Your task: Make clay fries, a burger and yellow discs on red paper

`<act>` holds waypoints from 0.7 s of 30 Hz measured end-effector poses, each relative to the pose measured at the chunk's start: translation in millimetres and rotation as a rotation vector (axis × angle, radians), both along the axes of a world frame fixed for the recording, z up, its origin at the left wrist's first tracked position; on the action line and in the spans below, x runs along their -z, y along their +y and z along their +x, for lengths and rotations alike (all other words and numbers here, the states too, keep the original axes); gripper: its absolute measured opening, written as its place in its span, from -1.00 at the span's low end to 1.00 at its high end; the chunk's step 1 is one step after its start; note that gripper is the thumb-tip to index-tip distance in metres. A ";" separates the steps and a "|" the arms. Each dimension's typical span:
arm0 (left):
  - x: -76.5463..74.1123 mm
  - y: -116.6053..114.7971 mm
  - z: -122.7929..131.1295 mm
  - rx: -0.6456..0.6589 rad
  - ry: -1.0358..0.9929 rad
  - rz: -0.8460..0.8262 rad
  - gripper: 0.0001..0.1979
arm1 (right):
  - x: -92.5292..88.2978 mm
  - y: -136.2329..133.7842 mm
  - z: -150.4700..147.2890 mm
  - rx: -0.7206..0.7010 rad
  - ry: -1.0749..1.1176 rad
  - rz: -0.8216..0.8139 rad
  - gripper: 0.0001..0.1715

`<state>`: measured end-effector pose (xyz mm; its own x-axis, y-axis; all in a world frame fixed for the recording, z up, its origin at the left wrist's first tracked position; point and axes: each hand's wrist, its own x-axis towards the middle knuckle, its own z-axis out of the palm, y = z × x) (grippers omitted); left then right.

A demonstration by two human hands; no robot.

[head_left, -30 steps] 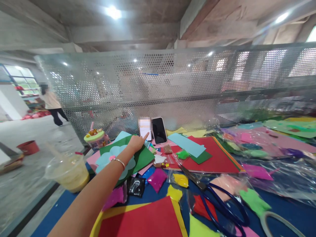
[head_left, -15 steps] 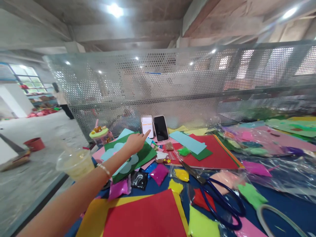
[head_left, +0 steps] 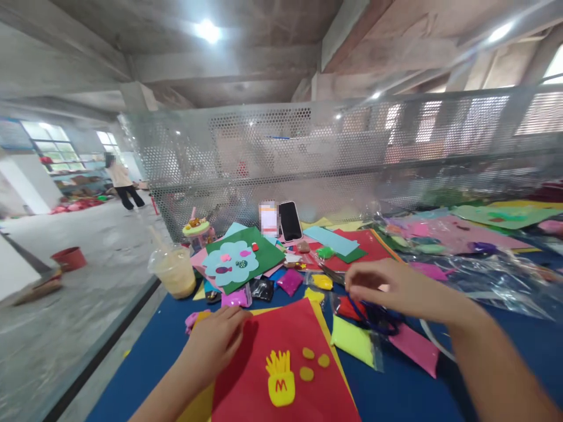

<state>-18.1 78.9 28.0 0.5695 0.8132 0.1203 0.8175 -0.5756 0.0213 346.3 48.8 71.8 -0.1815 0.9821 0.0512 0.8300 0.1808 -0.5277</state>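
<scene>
My left hand (head_left: 220, 337) lies palm down at the left edge of a red sheet (head_left: 250, 357), fingers slightly bent, holding nothing visible. A pink and orange piece (head_left: 196, 321) sits beside it, partly covered. On the red sheet are a yellow clay box of fries (head_left: 280, 381) with a red M and several small yellow clay discs (head_left: 307, 373). My right hand (head_left: 378, 282) is over the blue-handled scissors (head_left: 380, 322), its fingers curled loosely with a gap at the thumb. Nothing shows in its grasp; contact with the scissors is unclear.
Two phones (head_left: 291, 221) lean upright at the back. A plastic drink cup (head_left: 173, 275) stands at the table's left edge, near a green card (head_left: 269, 253) with a blue cloud shape. Clay packets (head_left: 352, 340) surround the sheet. A perforated panel (head_left: 325, 158) runs behind; a person (head_left: 123, 181) stands far left.
My left hand has drawn back from the lit phone to the red sheet. My right hand has come into view over the scissors. The view has tilted down, showing the clay fries.
</scene>
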 end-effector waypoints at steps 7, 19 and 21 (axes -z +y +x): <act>20.5 2.0 -2.0 0.025 -0.001 0.133 -0.70 | 61.6 41.0 11.4 0.155 -0.198 -0.021 -0.75; 25.3 -14.8 3.6 0.193 -0.087 0.364 -0.73 | 62.0 44.3 37.2 0.269 -0.078 0.039 -0.43; 26.1 -14.9 3.9 0.200 -0.091 0.378 -0.73 | 57.4 42.0 40.0 0.272 0.007 0.029 -0.46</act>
<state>-14.2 64.0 1.9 0.6843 0.5773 0.4456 0.6939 -0.7033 -0.1545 386.3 90.8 14.4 0.0889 0.9928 0.0799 0.8466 -0.0331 -0.5312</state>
